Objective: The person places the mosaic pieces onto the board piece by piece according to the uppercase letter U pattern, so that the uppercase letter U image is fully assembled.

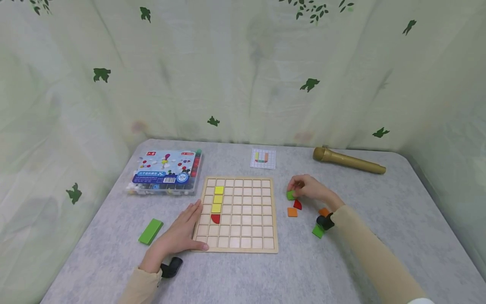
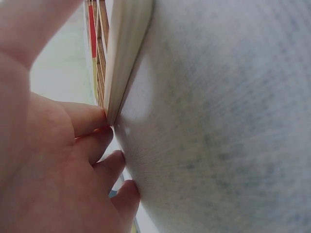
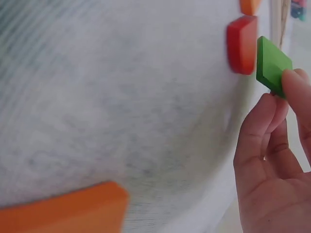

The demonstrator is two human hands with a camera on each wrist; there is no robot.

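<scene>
Between thumb and fingers, my right hand point(image 1: 313, 188) pinches a green square tile point(image 3: 273, 65), just right of the wooden grid board point(image 1: 275, 219). A red quarter-round tile point(image 1: 298, 205) and an orange square tile point(image 1: 292, 212) lie just below that hand. My left hand point(image 1: 178, 232) rests at the board's left edge, its fingers extended along the frame and its thumb at the lower left corner. In one board column sit several yellow square tiles point(image 1: 217, 199), with a red quarter-round tile point(image 1: 215, 218) beneath them.
Another orange tile point(image 1: 324, 212) and a green tile point(image 1: 318, 231) lie near my right wrist. A pattern card point(image 1: 263, 158) is behind the board. A clear parts box point(image 1: 167, 173) and a green block point(image 1: 150, 231) stand left; a gold microphone-shaped object point(image 1: 349, 161) lies back right.
</scene>
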